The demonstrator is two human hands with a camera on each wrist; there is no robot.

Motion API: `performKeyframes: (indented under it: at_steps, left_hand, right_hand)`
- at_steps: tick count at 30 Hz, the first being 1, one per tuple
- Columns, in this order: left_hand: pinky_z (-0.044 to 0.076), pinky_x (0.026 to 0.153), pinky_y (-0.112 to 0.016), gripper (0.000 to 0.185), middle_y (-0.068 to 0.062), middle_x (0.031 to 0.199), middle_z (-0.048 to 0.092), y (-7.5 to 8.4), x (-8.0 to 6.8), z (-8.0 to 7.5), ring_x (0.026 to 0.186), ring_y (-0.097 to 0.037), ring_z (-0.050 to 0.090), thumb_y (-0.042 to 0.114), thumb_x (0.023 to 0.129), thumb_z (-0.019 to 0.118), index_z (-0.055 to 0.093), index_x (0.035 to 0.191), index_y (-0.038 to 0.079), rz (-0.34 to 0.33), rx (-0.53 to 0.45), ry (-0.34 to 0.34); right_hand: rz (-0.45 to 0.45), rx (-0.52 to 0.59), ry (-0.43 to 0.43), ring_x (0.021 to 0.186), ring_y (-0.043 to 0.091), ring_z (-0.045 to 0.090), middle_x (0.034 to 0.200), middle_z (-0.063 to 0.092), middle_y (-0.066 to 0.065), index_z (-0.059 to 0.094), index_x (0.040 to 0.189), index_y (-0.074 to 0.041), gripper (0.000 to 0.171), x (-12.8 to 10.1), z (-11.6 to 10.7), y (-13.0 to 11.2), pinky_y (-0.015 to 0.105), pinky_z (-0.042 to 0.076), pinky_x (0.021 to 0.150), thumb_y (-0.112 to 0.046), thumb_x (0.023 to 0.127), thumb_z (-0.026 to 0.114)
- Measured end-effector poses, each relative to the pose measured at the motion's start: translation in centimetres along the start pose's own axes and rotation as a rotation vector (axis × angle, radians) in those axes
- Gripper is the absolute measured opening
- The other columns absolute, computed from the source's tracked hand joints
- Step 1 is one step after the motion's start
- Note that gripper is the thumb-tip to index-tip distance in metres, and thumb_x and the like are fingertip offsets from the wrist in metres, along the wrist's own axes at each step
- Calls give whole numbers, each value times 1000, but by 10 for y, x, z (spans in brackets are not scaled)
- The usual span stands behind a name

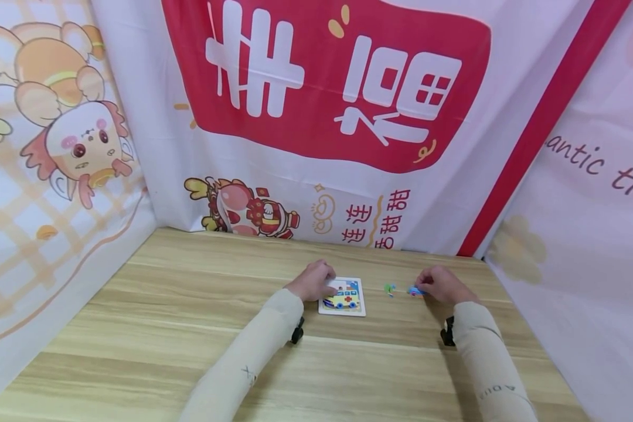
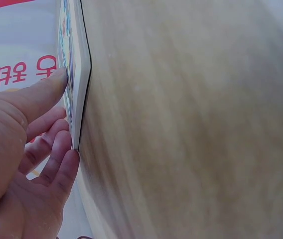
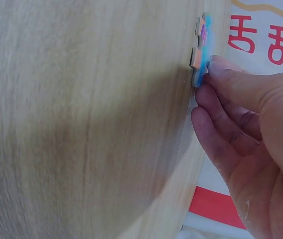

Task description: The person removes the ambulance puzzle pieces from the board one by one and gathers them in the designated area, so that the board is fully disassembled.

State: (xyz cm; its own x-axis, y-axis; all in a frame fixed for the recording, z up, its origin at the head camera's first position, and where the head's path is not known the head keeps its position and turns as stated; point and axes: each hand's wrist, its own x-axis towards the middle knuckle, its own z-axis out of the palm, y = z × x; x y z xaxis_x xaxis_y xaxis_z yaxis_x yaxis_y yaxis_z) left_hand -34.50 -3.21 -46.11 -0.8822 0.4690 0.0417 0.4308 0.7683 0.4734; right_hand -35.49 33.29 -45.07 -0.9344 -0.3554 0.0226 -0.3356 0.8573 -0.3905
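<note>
Table [image 1: 395, 369] | 1 board [image 1: 346, 298], left fingers [image 2: 66, 172] gripping | 2 loose pieces [image 1: 414, 291], right fingers [image 3: 216, 142] pinching one

Puzzle board [image 1: 361, 296] on table [image 1: 348, 369], toward far edge. Left hand [image 1: 315, 282] at its left side, thumb on top. Inner piece [image 1: 389, 289] on table right of puzzle board, apart from it. Outer piece [image 1: 415, 291] farther right, between inner piece and right hand [image 1: 443, 285], touching latter. Backdrop cloth [image 1: 432, 199] behind table; side cloths [image 1: 58, 234] to left and right.

white-framed yellow ambulance puzzle [image 1: 348, 300] lies flat; right of it, green piece [image 1: 389, 289], then blue piece [image 1: 414, 291]
</note>
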Motion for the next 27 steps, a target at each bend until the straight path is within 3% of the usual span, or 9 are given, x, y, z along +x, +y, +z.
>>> performKeyframes:
  at_steps: [7,14,21,27]
  left_hand:
    - [48,99,-34,43,-5,113,59,-2,1,1,104,-18,56,27,85,74,64,121,6,-7,0,-3]
    - [48,98,-33,43,-5,112,58,-3,1,1,104,-18,56,27,85,74,64,121,6,-5,-2,1]
    - [48,97,-34,43,-5,110,58,-4,1,1,103,-18,56,27,85,74,64,121,5,10,-13,1]
    - [47,98,-34,42,-6,111,58,-4,1,0,104,-19,56,27,86,73,64,120,5,14,-8,1]
  right_hand:
    - [35,-31,-7,84,14,59,89,69,1,71,94,-11,7,5,-1,-17,37,52,80,-14,92,65]
    - [-104,-72,0,81,11,62,89,71,2,71,100,-6,19,22,7,-58,33,52,77,-19,85,73]
    - [-102,-18,-89,85,10,60,95,69,1,69,109,-7,31,42,27,-102,32,53,81,-21,82,77]
    - [-139,2,-129,83,11,59,92,68,-1,71,106,-10,27,53,42,-125,30,51,78,-19,82,77]
